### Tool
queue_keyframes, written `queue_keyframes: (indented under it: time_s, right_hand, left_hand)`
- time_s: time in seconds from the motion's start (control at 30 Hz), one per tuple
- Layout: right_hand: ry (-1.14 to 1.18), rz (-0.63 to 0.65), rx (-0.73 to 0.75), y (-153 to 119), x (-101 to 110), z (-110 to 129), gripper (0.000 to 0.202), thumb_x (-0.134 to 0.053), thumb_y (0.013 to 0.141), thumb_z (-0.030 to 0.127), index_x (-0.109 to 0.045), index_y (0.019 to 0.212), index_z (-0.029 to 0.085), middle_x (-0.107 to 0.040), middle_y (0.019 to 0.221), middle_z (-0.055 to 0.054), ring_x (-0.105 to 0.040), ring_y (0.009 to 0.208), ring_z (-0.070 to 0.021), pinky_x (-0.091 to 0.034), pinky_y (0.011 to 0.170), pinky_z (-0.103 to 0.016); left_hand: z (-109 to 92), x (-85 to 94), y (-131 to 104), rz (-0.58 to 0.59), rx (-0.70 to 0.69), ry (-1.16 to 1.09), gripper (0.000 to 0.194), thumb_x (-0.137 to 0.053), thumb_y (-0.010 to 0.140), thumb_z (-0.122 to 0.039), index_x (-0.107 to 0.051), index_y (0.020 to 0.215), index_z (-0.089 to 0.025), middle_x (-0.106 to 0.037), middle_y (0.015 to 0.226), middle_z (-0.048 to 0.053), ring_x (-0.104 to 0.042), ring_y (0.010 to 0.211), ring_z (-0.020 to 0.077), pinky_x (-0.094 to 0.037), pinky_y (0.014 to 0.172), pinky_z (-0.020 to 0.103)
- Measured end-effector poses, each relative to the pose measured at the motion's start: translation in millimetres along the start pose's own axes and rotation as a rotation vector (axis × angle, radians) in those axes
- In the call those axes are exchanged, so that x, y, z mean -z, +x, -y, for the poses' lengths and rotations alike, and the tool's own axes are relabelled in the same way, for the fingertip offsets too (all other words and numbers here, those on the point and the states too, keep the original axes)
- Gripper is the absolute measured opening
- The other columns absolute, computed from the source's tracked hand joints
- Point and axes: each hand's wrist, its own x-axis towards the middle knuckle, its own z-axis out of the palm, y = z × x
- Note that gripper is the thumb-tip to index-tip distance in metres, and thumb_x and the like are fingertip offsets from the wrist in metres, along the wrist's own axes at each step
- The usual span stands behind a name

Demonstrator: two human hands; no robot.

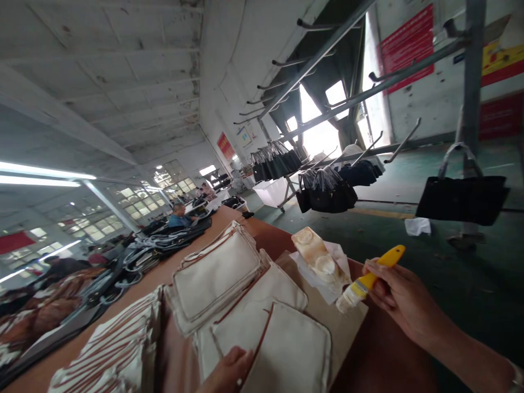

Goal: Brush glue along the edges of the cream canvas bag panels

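My right hand (pixel 405 300) is closed round the yellow handle of a paintbrush (pixel 382 267). The brush's bristles point down and left and are coated in something pale, just beside a smeared, cream-coloured container (pixel 315 251) on white paper. At the bottom edge my left hand (pixel 231 371) has its fingers closed at the left edge of a cream bag panel (pixel 290 349) with a brown edge. That panel overlaps more cream panels (pixel 245 327) beneath it. Behind them lies a stack of stitched cream panels (pixel 216 270).
A row of cream pieces with brown edges (pixel 118 344) stands at the left on the brown table (pixel 176 349). Dark straps and bags (pixel 164 245) are heaped further left. Black bags (pixel 327 191) hang from a metal rack at right. A seated person (pixel 180 217) is further back.
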Motion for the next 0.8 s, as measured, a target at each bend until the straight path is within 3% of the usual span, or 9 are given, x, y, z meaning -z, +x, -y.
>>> queue_keyframes:
  time_s: [0.1, 0.2, 0.27, 0.33, 0.47, 0.6, 0.8]
  right_hand:
    - [-0.029, 0.012, -0.046, -4.2, -4.4, -16.4, 0.033, -0.070, 0.084, 0.042, -0.058, 0.065, 0.018, -0.036, 0.046, 0.005, -0.025, 0.042, -0.0094, -0.020, 0.041, -0.024]
    - [-0.078, -0.005, -0.067, -7.6, -9.5, -32.5, 0.032, -0.070, 0.084, 0.044, -0.058, 0.069, 0.019, -0.038, 0.049, 0.005, -0.027, 0.043, -0.0092, -0.018, 0.041, -0.023]
    - [-0.099, 0.000, -0.070, -8.9, -14.8, -39.8, 0.032, -0.071, 0.083, 0.046, -0.057, 0.073, 0.019, -0.040, 0.050, 0.005, -0.028, 0.043, -0.0093, -0.017, 0.041, -0.023]
    - [-0.120, 0.019, -0.063, -8.1, -21.3, -43.6, 0.034, -0.071, 0.083, 0.046, -0.055, 0.071, 0.019, -0.040, 0.050, 0.005, -0.029, 0.043, -0.0094, -0.019, 0.041, -0.023]
    - [-0.221, 0.050, -0.008, 1.3, -32.8, -43.5, 0.037, -0.065, 0.087, 0.047, -0.050, 0.068, 0.019, -0.041, 0.049, 0.005, -0.032, 0.043, -0.0104, -0.023, 0.042, -0.024]
    - [-0.260, 0.108, 0.050, 8.4, -43.1, -37.9, 0.035, -0.064, 0.088, 0.046, -0.051, 0.070, 0.019, -0.041, 0.050, 0.006, -0.033, 0.044, -0.0107, -0.025, 0.043, -0.024]
    - [-0.352, 0.216, 0.070, -1.2, -61.3, -36.0, 0.034, -0.064, 0.087, 0.049, -0.054, 0.076, 0.018, -0.037, 0.051, 0.007, -0.030, 0.046, -0.0112, -0.024, 0.043, -0.024]
  left_hand:
    - [-0.7, -26.1, 41.6, -0.102, -0.041, 0.070, 0.056, -0.056, 0.061, -0.077, -0.057, 0.068, -0.022, -0.061, 0.065, 0.001, -0.058, 0.072, 0.0220, -0.042, 0.070, 0.031]
    - [-9.7, -50.4, 76.6, -0.163, -0.058, 0.055, 0.050, -0.055, 0.066, -0.072, -0.048, 0.054, -0.023, -0.051, 0.056, 0.000, -0.053, 0.067, 0.0207, -0.037, 0.066, 0.031]
    - [-16.9, -63.9, 89.9, -0.178, -0.063, 0.021, 0.051, -0.053, 0.069, -0.069, -0.042, 0.049, -0.024, -0.045, 0.051, -0.002, -0.048, 0.059, 0.0184, -0.034, 0.060, 0.030]
    - [-23.0, -73.1, 93.3, -0.170, -0.090, -0.038, 0.049, -0.052, 0.071, -0.067, -0.047, 0.052, -0.023, -0.047, 0.053, -0.002, -0.047, 0.056, 0.0169, -0.033, 0.056, 0.029]
    - [-30.4, -78.6, 75.3, -0.108, -0.189, -0.161, 0.051, -0.055, 0.071, -0.068, -0.061, 0.070, -0.018, -0.056, 0.062, -0.001, -0.050, 0.059, 0.0152, -0.036, 0.055, 0.025]
    - [-35.0, -80.4, 44.9, -0.040, -0.272, -0.268, 0.056, -0.059, 0.069, -0.070, -0.065, 0.082, -0.016, -0.059, 0.068, -0.001, -0.050, 0.063, 0.0135, -0.038, 0.057, 0.023]
    - [-49.4, -92.7, 9.8, -0.065, -0.413, -0.299, 0.052, -0.064, 0.070, -0.068, -0.068, 0.075, -0.016, -0.054, 0.068, -0.001, -0.048, 0.063, 0.0117, -0.038, 0.057, 0.020]
